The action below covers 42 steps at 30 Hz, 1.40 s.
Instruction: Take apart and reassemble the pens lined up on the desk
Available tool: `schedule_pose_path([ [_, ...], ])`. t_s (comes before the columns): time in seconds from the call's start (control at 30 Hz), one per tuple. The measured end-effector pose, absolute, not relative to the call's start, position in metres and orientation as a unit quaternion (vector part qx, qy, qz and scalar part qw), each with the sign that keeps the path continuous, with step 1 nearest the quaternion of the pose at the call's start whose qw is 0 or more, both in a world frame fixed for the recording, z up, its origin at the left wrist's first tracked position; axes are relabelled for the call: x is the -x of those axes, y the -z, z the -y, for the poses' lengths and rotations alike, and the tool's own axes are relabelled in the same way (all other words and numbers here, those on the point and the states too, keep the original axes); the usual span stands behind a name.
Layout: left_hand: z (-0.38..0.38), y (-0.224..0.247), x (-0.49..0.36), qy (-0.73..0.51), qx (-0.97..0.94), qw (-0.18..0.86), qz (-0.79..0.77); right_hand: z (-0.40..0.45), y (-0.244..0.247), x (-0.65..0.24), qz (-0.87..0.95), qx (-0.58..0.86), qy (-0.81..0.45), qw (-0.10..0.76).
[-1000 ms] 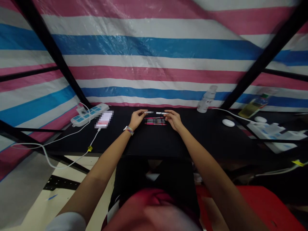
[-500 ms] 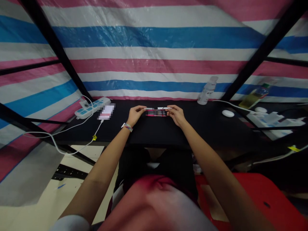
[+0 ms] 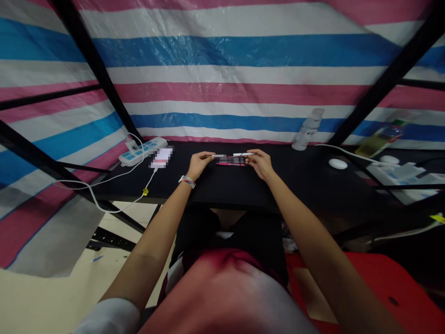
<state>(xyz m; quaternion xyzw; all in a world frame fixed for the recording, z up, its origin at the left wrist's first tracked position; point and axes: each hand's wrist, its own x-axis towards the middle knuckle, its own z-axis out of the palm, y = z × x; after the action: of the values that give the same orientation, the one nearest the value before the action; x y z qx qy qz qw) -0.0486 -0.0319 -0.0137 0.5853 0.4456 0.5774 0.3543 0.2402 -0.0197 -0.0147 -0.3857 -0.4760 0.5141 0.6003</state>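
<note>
Tubes, slim and pen-like, are held in both hands over the far middle of the bench (image 3: 225,188): a grey tube (image 3: 220,156) on the left, a white tube (image 3: 241,154) on the right, their inner ends facing across a narrow gap. The left hand (image 3: 199,163) has its grip clamped on the grey tube's left end, the right hand (image 3: 260,163) on the white tube's right end; pinching only the outer ends leaves the inner ones uncovered and in sight. Just nearer lies a row of pink-and-black pens (image 3: 231,161), laid parallel and close, perhaps to keep them together between the hands; whether the right fingers touch them I cannot tell. Farther left, a phone (image 3: 162,157) lies beside a power strip (image 3: 142,151), probably because its white cable (image 3: 151,178) ties it there. To the right are a white rounded object (image 3: 338,163) and, farther back, a clear bottle (image 3: 308,132), both well apart from the hands. Beyond hangs a striped sheet (image 3: 215,95), seemingly screening the bench.
</note>
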Motion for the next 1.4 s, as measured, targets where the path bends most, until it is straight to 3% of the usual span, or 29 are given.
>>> schedule_pose_path([
  [1.4,0.024,0.017,0.052,-0.583,-0.583,0.356,-0.441,0.007,0.022,-0.244,0.452,0.385,-0.520,0.614],
])
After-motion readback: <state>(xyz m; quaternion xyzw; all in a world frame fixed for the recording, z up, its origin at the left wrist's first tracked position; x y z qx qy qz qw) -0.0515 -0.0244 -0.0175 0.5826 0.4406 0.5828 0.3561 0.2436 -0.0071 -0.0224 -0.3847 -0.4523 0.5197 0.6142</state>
